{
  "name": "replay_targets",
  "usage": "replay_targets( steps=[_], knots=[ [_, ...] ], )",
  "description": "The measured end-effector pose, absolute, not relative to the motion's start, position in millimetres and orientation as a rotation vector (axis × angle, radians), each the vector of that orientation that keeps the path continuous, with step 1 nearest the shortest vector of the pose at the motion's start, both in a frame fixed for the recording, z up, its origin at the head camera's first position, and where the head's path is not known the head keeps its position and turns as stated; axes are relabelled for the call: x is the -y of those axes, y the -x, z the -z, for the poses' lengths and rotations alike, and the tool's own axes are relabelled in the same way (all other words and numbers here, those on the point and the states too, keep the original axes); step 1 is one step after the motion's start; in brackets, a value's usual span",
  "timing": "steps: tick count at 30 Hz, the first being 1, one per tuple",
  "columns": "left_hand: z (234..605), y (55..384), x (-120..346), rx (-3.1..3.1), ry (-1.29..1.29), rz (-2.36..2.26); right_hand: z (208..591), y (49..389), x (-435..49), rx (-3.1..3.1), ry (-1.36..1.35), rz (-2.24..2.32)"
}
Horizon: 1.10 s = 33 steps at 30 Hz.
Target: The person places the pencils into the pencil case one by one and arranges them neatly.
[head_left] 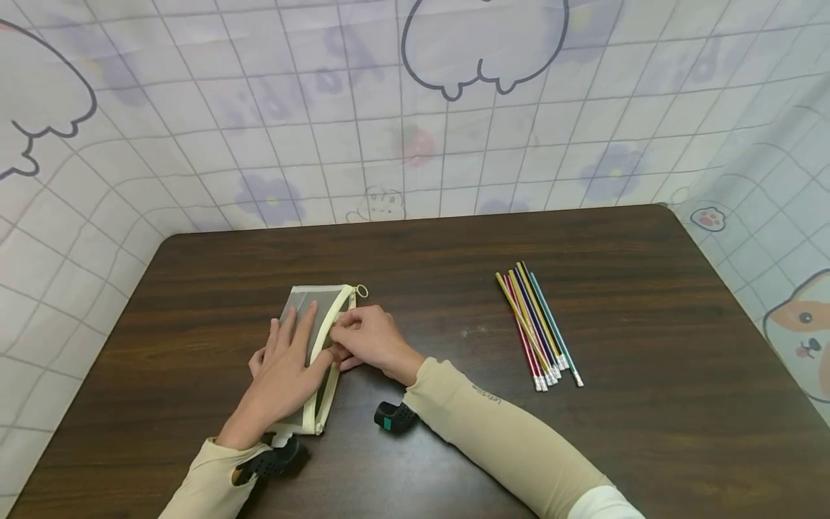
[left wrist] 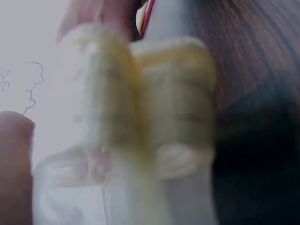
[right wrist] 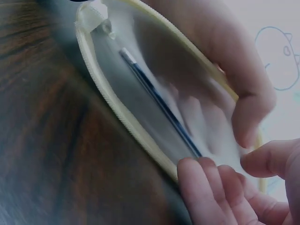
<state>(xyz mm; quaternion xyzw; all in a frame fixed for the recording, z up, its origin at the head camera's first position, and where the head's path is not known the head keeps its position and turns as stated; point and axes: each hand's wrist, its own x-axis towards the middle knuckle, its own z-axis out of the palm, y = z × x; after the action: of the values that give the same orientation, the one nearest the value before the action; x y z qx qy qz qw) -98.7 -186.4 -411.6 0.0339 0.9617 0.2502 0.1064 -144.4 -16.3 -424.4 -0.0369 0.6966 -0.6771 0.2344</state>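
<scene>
A translucent zip pouch [head_left: 314, 404] with cream edging lies on the brown table, its zip opened. My left hand [head_left: 285, 367] rests flat across it with fingers extended, the thumb at the opening's edge. From the other side my right hand [head_left: 372, 339] pinches the pouch's edge near the opening. In the right wrist view, the right fingers [right wrist: 199, 187] are curled at the gaping mouth. Inside the pouch a dark blue pencil [right wrist: 157, 98] lies lengthwise, its lower end meeting those fingers. The left wrist view is blurred, with the pouch's zip end [left wrist: 173, 98] close to the camera.
To the right lies a loose bundle of several pencils [head_left: 534, 328] in red, yellow and blue, erasers toward me. A ring zip pull [head_left: 362, 291] sticks out at the pouch's far corner. A patterned white cloth [head_left: 415, 144] rises behind the table's back edge.
</scene>
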Motion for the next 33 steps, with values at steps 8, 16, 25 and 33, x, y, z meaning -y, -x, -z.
replay_targets(
  steps=[8,16,25,33],
  knots=[
    [411,101,187,-2.807,-0.069,-0.769,412,148,-6,-1.984,0.127,1.849],
    [411,100,190,-2.802,-0.065,-0.79,390,153,-37,-2.182,0.206,1.756],
    [410,99,191,-2.806,-0.104,-0.791,378,156,-83,-2.364,0.23,1.71],
    [411,97,188,-2.806,-0.117,-0.813,365,154,-130,-2.418,0.183,1.745]
  ],
)
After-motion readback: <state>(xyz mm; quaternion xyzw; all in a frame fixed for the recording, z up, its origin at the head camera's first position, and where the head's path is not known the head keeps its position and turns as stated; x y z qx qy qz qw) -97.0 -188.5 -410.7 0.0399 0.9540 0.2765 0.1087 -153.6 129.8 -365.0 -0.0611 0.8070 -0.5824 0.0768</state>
